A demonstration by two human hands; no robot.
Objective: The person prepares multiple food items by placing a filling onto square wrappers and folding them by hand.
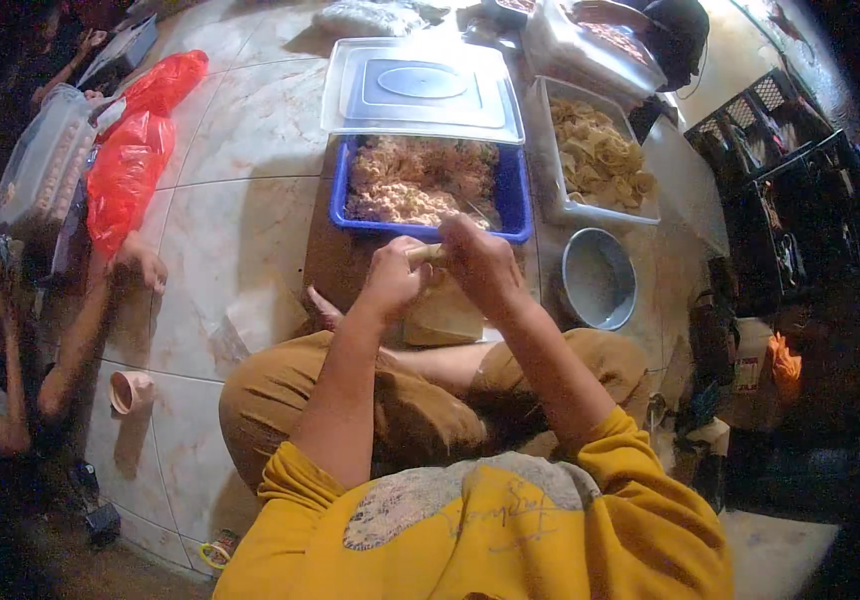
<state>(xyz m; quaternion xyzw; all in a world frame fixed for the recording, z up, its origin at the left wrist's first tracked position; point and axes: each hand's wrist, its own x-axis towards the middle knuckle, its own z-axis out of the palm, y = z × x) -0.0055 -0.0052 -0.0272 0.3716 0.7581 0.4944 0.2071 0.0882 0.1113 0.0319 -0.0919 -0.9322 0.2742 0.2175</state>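
Note:
My left hand (398,276) and my right hand (479,262) hold a small pale wrapped roll (427,253) between them, at the near edge of a blue plastic tub (337,196). Minced filling (418,176) lies in the tub, and a thin utensil handle rests in it near my right hand. Below my hands, in front of my crossed legs, is a stack of pale yellowish wrapper sheets (445,315), partly hidden by my right hand.
A clear plastic lid (424,90) lies behind the tub. To the right stand a white tub of folded wrapped pieces (601,154) and a metal bowl (599,279). Red plastic bags (129,169), a pink cup (131,392) and another person's arm (81,345) are on the left.

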